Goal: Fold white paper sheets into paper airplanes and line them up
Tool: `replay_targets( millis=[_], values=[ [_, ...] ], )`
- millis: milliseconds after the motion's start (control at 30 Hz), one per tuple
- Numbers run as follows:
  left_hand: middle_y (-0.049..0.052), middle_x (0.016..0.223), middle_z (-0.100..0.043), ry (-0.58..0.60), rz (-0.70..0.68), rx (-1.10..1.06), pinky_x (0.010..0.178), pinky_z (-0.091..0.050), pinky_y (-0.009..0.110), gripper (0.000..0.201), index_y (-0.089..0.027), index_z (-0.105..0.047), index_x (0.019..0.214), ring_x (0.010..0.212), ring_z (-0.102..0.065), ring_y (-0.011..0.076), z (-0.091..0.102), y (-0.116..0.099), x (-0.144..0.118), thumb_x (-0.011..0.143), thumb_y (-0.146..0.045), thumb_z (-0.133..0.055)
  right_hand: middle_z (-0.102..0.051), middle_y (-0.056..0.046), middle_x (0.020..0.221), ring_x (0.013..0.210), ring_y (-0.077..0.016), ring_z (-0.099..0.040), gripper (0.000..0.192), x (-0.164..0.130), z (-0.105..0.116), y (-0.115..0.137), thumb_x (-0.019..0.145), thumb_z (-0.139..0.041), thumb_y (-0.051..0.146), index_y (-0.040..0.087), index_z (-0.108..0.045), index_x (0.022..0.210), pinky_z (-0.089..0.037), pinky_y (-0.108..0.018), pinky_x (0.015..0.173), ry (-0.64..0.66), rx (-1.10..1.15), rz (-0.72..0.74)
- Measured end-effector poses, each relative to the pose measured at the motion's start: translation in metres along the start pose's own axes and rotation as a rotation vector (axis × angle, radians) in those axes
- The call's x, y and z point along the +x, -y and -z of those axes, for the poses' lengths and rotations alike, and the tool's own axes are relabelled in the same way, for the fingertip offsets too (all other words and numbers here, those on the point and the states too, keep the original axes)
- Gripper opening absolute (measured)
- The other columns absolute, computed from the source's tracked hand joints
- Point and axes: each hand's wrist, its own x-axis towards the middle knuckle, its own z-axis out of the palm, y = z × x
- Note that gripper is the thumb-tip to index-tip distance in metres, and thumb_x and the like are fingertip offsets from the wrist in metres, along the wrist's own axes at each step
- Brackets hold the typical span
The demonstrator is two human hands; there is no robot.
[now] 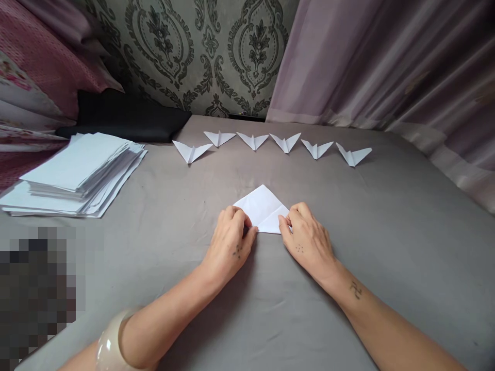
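A white, partly folded triangular paper sheet is pinched at its near corners by the left hand and right hand on the grey bedsheet. Beyond, 6 folded white paper planes are lined up.

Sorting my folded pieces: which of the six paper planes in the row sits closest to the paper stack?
The leftmost paper plane, at the row's left end; it lies nearest the paper stack.
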Motion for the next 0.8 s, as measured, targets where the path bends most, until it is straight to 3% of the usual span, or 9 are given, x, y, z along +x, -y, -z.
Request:
replay_targets(
  millis=[100,333,467,533,600,700,800],
  values=[
    [0.006,0.098,-0.051,-0.023,0.011,0.032,0.075,-0.045,0.034,0.003,-0.020,-0.053,0.089,0.086,-0.047,0.0203,0.001,0.000,0.001,0.086,-0.020,-0.054,-0.056,-0.005,0.095,0.066,-0.0132,-0.053,0.022,0.001,0.000,-0.001,0.094,-0.043,0.032,0.018,-0.055,0.082,-0.030,-0.029,0.054,0.000,0.008,-0.003],
    [0.004,0.095,-0.055,0.064,0.182,-0.067,0.074,-0.047,0.032,0.008,-0.020,-0.060,0.085,0.089,-0.052,0.0197,0.015,0.001,0.010,0.078,-0.017,-0.057,-0.055,-0.004,0.096,0.066,-0.0124,-0.053,0.022,0.001,0.001,-0.002,0.094,-0.044,0.032,0.018,-0.055,0.082,-0.029,-0.028,0.053,0.027,0.004,-0.001],
    [0.001,0.082,-0.060,0.001,0.279,-0.214,0.060,-0.045,0.026,0.019,-0.020,-0.062,0.090,0.066,-0.053,0.0132,0.023,0.003,0.015,0.079,-0.014,-0.047,-0.055,-0.004,0.096,0.063,-0.0117,-0.051,0.022,0.002,0.001,-0.002,0.094,-0.045,0.033,0.018,-0.054,0.081,-0.027,-0.028,0.051,0.035,0.000,-0.003],
    [0.002,0.084,-0.063,-0.064,0.175,-0.225,0.059,-0.045,0.026,0.022,-0.020,-0.062,0.094,0.068,-0.055,0.0139,0.023,0.003,0.017,0.083,-0.015,-0.045,-0.055,-0.004,0.095,0.063,-0.0116,-0.051,0.022,0.002,0.001,-0.001,0.094,-0.045,0.033,0.018,-0.054,0.080,-0.027,-0.028,0.051,0.033,0.001,-0.005],
    [0.005,0.096,-0.064,-0.062,-0.064,-0.169,0.069,-0.049,0.027,0.023,-0.021,-0.064,0.096,0.085,-0.058,0.0166,0.020,0.002,0.018,0.087,-0.016,-0.043,-0.054,-0.004,0.096,0.064,-0.0119,-0.052,0.022,0.002,0.002,0.000,0.093,-0.045,0.033,0.018,-0.055,0.080,-0.027,-0.029,0.051,0.031,-0.001,-0.006],
    [0.008,0.104,-0.063,0.089,-0.371,-0.035,0.081,-0.048,0.031,0.032,-0.020,-0.064,0.102,0.095,-0.056,0.0182,0.013,0.003,0.020,0.092,-0.012,-0.035,-0.055,-0.005,0.097,0.068,-0.0130,-0.054,0.022,0.002,0.002,0.000,0.094,-0.044,0.033,0.018,-0.056,0.082,-0.028,-0.029,0.053,0.033,-0.006,-0.007],
    [0.009,0.105,-0.061,0.215,-0.482,0.097,0.082,-0.048,0.031,0.039,-0.020,-0.062,0.111,0.093,-0.052,0.0185,0.006,0.006,0.021,0.092,-0.005,-0.031,-0.055,-0.005,0.097,0.074,-0.0143,-0.057,0.024,0.002,0.002,0.000,0.095,-0.042,0.032,0.018,-0.057,0.083,-0.030,-0.029,0.054,0.035,-0.008,0.005]
  ],
)
